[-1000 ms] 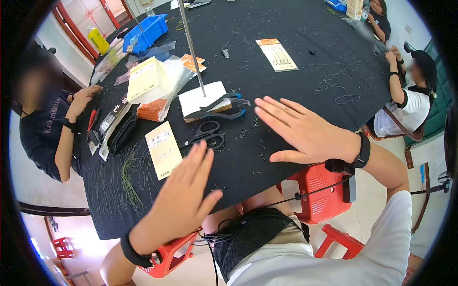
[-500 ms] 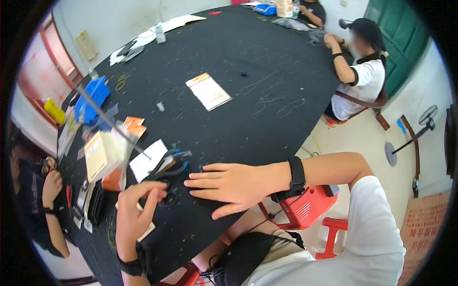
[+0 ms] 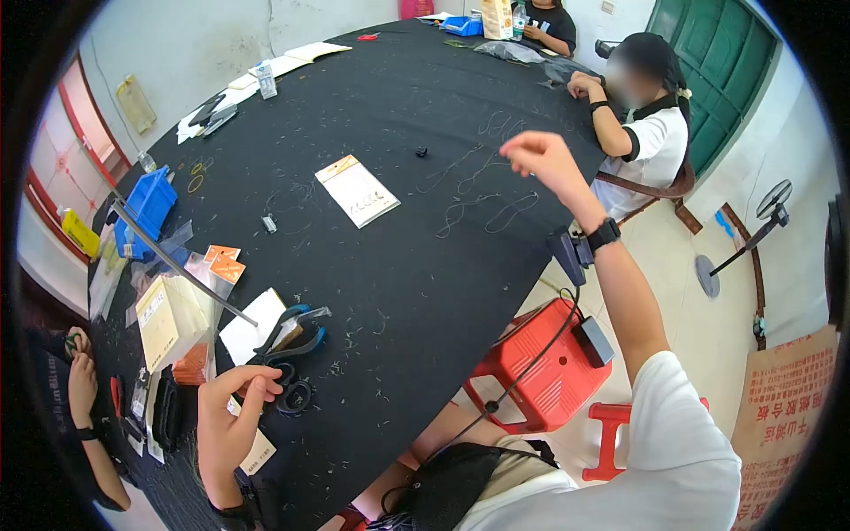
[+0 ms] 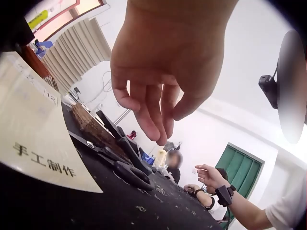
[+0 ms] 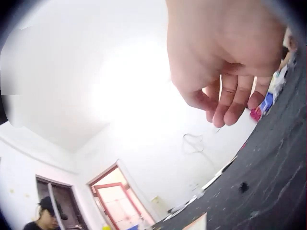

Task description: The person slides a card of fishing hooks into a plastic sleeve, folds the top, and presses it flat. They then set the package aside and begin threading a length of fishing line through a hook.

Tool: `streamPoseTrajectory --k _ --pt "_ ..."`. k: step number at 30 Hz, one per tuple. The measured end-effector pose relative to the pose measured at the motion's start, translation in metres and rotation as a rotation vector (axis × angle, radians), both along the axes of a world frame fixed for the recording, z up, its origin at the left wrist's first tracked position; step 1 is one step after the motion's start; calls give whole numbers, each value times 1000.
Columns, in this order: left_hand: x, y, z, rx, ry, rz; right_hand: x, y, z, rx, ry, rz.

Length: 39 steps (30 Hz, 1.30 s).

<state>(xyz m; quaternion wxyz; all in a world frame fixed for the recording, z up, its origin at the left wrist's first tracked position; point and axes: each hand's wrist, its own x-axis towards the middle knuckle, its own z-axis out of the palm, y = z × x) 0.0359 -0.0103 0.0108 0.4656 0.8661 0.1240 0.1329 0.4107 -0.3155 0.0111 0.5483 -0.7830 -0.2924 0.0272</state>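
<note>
My left hand (image 3: 232, 425) hovers at the near left of the table, beside black scissors (image 3: 295, 400). In the left wrist view its fingers (image 4: 151, 117) hang loosely bent with nothing between them. Under that hand lies a cream card (image 3: 258, 453), partly hidden. Just beyond the scissors, blue-and-black pliers (image 3: 312, 341) lie against a white paper pad (image 3: 251, 329). My right hand (image 3: 551, 170) is raised at the table's right side, overlapping the area of loose dark threads (image 3: 487, 212) in the head view. Its fingers (image 5: 230, 103) are loosely bent and hold nothing visible.
A white packet of hooks (image 3: 357, 193) lies mid-table on the black cloth. A slanting metal rod (image 3: 181, 273) rises from the pad. To the left are a stack of cream cards (image 3: 168, 326) and a blue bin (image 3: 149, 211). A red stool (image 3: 553, 363) stands by the right edge.
My right hand has left the scissors area and risen far right. The left hand has gone from flat to loosely bent. The head view has swung right.
</note>
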Motion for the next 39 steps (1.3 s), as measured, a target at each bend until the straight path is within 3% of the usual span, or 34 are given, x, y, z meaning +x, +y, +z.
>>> streamPoseTrajectory --k 1,6,8,11,18,24,27,32,35,39 --pt "1 0 -1 15 0 0 -2 -4 -3 -187 -4 68" --pt "1 -3 -1 26 1 2 -9 -11 -12 -329 -28 123" --pt "0 -3 -1 25 -1 8 -12 -15 -5 -610 -71 257" --pt "-1 -2 -1 21 -19 2 -25 -11 -3 -612 -52 375" --pt "-3 -2 1 21 23 -28 -28 -6 -11 -680 -195 355" --pt "-4 -1 2 20 29 -35 -25 -3 -18 -548 -186 355" --pt "-6 0 3 16 28 -29 -35 15 0 -233 -135 409" --pt "-9 5 2 -12 -42 -8 -75 72 34 -40 21 532" --pt "-12 7 6 23 -77 -20 -112 119 35 153 96 783" --pt "-16 14 1 -35 -132 23 -169 175 30 96 217 1104"
